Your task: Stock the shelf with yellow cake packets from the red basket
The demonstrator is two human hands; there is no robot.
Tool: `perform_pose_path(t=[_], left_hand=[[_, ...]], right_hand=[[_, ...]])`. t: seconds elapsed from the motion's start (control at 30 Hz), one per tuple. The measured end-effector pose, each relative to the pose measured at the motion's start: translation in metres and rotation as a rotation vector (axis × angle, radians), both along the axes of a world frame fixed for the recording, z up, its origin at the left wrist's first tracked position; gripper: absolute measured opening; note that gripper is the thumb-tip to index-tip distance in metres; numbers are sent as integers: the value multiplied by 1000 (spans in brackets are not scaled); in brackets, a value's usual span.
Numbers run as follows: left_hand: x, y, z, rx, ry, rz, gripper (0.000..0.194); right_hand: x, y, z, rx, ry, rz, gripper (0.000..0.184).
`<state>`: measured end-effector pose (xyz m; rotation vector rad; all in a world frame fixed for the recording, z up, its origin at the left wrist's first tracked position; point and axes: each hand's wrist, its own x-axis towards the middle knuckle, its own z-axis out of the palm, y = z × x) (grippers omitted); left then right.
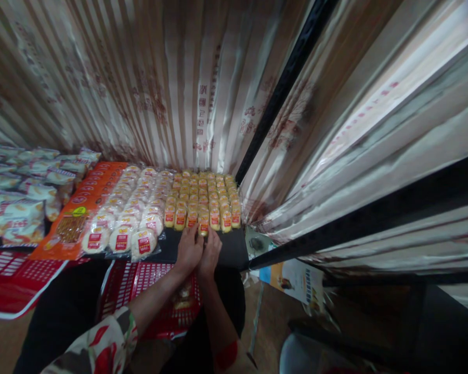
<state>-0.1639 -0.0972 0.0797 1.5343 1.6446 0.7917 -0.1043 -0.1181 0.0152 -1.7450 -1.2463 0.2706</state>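
My left hand (189, 250) and my right hand (210, 252) are side by side at the front edge of the black shelf (228, 249). Between their fingertips is a small wrapped yellow pastry (203, 224) with a red label, which both hands grip from its two sides. It stands at the front of closely set rows of similar yellow pastries (213, 200). To the left of these lie rows of round white wrapped cakes (121, 238) with red labels.
Orange snack packs (70, 223) and white snack bags (23, 215) fill the shelf's left. Below, a red basket (119, 285) sits against my legs, with another red basket (19, 283) farther left. Dark metal posts (284, 85) and pleated curtains (191, 78) stand behind.
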Motion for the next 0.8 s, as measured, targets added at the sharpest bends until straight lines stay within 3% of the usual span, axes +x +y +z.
perform_pose_path(t=[0.23, 0.8], left_hand=[[-2, -3, -3, 6, 14, -39, 45], [-3, -3, -15, 67, 40, -70, 47]], right_hand=[[1, -5, 1, 7, -63, -16, 44], [1, -5, -1, -38, 64, 25, 43]])
